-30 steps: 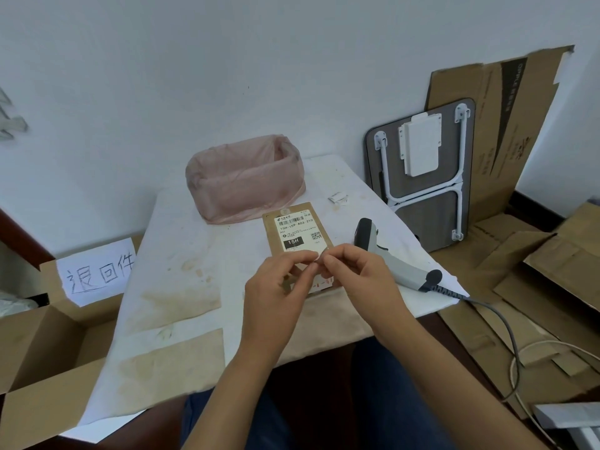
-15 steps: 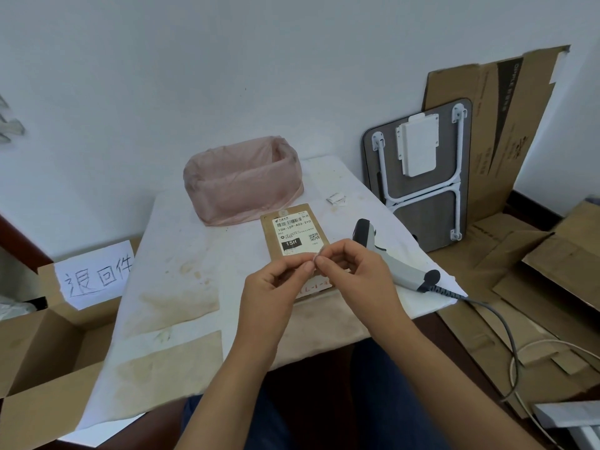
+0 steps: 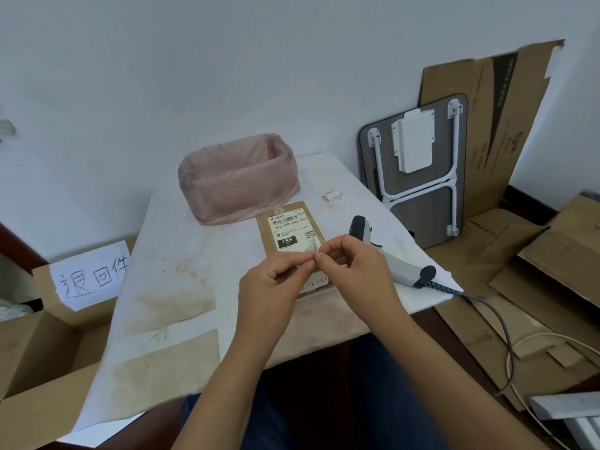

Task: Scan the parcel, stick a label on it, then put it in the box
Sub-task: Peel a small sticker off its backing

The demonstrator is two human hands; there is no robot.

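Observation:
A flat brown parcel (image 3: 287,227) with a white shipping label lies on the white table (image 3: 181,254). Just above its near end, my left hand (image 3: 272,284) and my right hand (image 3: 354,264) meet fingertip to fingertip and pinch a small white label (image 3: 313,248) between thumbs and forefingers. The hands hide the parcel's near end. A grey barcode scanner (image 3: 389,258) lies on the table right of my right hand. An open cardboard box (image 3: 39,339) with a handwritten paper sign stands on the floor at the left.
A container lined with a pink plastic bag (image 3: 238,178) sits at the table's back. A small paper scrap (image 3: 331,196) lies behind the parcel. The scanner's cable (image 3: 487,310) trails off the right edge. A folded table (image 3: 418,170) and flattened cardboard (image 3: 519,254) stand at the right.
Both hands have stayed together over the parcel, working the small label between the fingertips. The label's white corner now shows above the fingers. Parcel and scanner have not moved.

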